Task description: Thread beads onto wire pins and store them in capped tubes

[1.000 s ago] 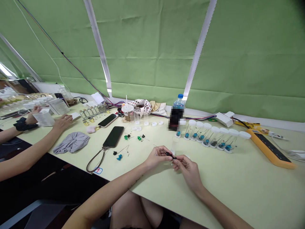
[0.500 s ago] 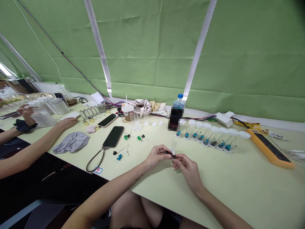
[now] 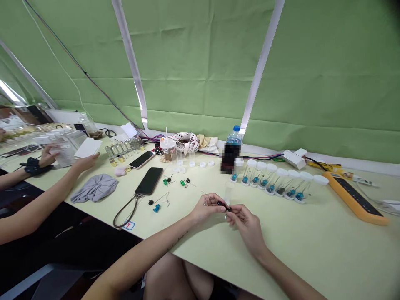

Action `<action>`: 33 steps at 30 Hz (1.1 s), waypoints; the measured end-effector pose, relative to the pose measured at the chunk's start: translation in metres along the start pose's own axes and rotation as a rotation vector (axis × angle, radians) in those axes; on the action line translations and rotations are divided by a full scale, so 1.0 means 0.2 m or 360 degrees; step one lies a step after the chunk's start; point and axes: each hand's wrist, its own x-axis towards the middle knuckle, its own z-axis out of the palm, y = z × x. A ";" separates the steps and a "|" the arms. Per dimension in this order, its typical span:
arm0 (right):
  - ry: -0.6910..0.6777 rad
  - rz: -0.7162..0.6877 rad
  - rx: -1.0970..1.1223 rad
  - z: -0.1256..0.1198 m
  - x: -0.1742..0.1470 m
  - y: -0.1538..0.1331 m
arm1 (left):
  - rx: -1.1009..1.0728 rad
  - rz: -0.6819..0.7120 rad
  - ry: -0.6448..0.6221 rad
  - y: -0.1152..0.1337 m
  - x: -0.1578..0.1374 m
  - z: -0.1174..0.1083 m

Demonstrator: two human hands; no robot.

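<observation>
Both of my hands meet above the near part of the table, fingertips pinched around one small black part (image 3: 223,204). My left hand (image 3: 204,208) grips its left end, and my right hand (image 3: 246,221) closes on the right end. The part's exact kind is too small to make out. Just behind my fingers is a clear tube (image 3: 229,193), partly hidden by them. To the left lie a small blue piece (image 3: 156,208) and a black piece (image 3: 151,202) with a thin bent wire. Farther back are green pieces (image 3: 183,183) with black bits and wires.
Several clear tubes with white caps (image 3: 270,167), holding blue pieces, stand in a row at right beside an orange power strip (image 3: 356,200). A bottle (image 3: 234,135) stands behind. Leftward are a phone (image 3: 149,181), grey cloth (image 3: 94,188), small vials (image 3: 121,149) and a co-worker's hands (image 3: 84,161).
My hands stay nearly in place, the black part now tilted slightly more. At left, the co-worker has lifted a white card and brought it towards a clear bag.
</observation>
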 end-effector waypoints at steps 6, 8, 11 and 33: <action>-0.0035 0.0024 -0.0002 0.00 0.00 0.00 | 0.0009 -0.0030 -0.0016 0.00 0.00 -0.01; -0.0031 0.0015 -0.0019 0.00 0.00 -0.01 | 0.0015 -0.0029 -0.0010 0.01 0.00 -0.01; 0.0007 -0.0024 -0.0081 0.00 0.00 -0.01 | 0.0013 -0.0005 0.0014 0.02 0.00 0.00; 0.0013 -0.0035 -0.0145 0.00 -0.01 0.00 | 0.0071 -0.0028 -0.0016 -0.02 0.00 -0.02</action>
